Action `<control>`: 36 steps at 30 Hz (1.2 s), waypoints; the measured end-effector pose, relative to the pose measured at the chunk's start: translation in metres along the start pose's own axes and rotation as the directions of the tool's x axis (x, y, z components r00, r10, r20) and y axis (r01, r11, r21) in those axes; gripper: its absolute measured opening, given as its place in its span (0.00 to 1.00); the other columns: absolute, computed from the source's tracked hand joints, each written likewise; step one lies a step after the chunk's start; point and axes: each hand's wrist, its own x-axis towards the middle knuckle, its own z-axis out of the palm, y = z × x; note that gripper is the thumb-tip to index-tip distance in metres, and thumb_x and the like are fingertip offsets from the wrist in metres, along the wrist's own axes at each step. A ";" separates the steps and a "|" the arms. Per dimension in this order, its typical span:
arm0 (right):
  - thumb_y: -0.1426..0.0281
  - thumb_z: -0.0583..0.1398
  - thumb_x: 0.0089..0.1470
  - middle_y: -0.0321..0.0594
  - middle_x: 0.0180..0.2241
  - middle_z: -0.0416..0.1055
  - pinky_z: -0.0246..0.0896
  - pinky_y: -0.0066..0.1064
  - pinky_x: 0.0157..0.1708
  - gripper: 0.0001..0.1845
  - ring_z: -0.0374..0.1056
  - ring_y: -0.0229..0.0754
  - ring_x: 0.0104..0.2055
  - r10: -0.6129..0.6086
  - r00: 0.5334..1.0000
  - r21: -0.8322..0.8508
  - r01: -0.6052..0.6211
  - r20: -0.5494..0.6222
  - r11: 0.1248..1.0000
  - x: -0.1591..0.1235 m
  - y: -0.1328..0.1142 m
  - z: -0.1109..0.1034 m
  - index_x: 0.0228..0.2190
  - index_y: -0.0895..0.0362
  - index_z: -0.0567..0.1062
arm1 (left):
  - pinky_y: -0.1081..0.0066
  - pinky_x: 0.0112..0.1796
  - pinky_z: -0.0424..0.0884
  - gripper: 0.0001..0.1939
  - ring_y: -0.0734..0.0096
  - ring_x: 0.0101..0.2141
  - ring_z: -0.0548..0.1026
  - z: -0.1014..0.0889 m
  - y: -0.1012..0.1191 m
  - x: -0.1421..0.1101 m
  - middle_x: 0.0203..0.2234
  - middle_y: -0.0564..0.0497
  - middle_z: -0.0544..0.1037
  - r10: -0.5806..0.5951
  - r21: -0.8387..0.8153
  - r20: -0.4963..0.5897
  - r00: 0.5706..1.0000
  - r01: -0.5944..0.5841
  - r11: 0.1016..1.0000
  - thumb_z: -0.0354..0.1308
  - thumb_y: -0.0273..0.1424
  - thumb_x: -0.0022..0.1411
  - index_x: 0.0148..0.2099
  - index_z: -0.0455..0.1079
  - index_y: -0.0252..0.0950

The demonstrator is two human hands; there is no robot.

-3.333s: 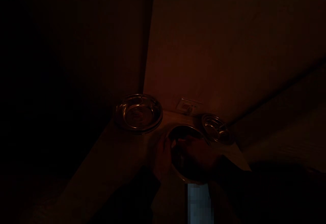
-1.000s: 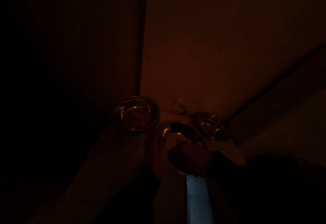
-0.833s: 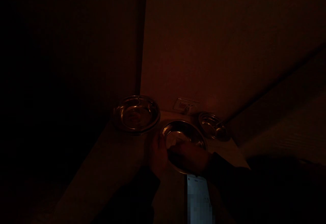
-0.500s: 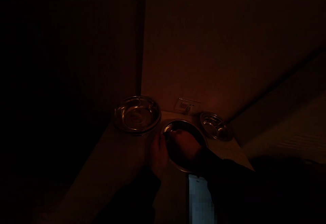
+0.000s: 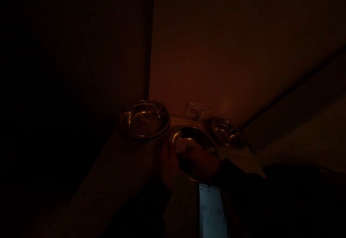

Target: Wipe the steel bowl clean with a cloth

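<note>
A round metal dish point(image 5: 199, 133) with raised sides rests on the table in front of me, its rim catching a little orange light. My left hand point(image 5: 169, 164) holds its left edge, with the thumb up by the rim. Inside the dish is my right hand point(image 5: 201, 161), its fingers curled down toward the bottom. Darkness hides the fingertips, so whatever they hold cannot be made out. Just below the dish lies a lit phone point(image 5: 212, 209), partly behind my right sleeve point(image 5: 238, 180).
Another round metal dish point(image 5: 146, 122) sits at the back left of the pale table point(image 5: 129, 162). A smaller metal plate with compartments point(image 5: 227, 131) is at the back right. Behind them the wall point(image 5: 189, 75) carries a socket panel point(image 5: 198, 111). The room is very dark.
My right hand has moved down and slightly right inside the dish, uncovering more of its far inner surface. My left hand stays at the rim.
</note>
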 end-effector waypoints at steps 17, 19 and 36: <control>0.73 0.50 0.60 0.56 0.42 0.76 0.63 0.38 0.41 0.16 0.73 0.53 0.44 0.415 0.873 0.026 -0.423 -0.257 0.906 0.037 0.021 -0.004 0.46 0.62 0.72 | 0.60 0.57 0.61 0.20 0.60 0.54 0.70 -0.001 0.000 0.001 0.52 0.39 0.74 0.119 0.039 0.047 0.992 -0.121 0.992 0.43 0.32 0.66 0.54 0.68 0.32; 0.72 0.51 0.61 0.52 0.45 0.75 0.62 0.34 0.43 0.16 0.72 0.49 0.47 0.377 0.894 0.060 -0.374 -0.244 0.925 0.039 0.015 -0.003 0.47 0.59 0.73 | 0.60 0.58 0.60 0.20 0.60 0.55 0.69 0.000 -0.002 0.003 0.53 0.40 0.73 0.155 0.051 0.035 0.987 -0.157 0.986 0.43 0.32 0.66 0.53 0.69 0.33; 0.73 0.56 0.58 0.41 0.42 0.77 0.66 0.29 0.43 0.12 0.73 0.40 0.44 0.105 0.987 0.339 -0.058 -0.123 0.939 -0.010 0.024 -0.044 0.43 0.59 0.75 | 0.62 0.57 0.61 0.22 0.62 0.58 0.67 -0.003 -0.004 0.001 0.57 0.40 0.69 0.176 0.019 -0.011 0.984 -0.176 0.984 0.42 0.32 0.67 0.59 0.64 0.33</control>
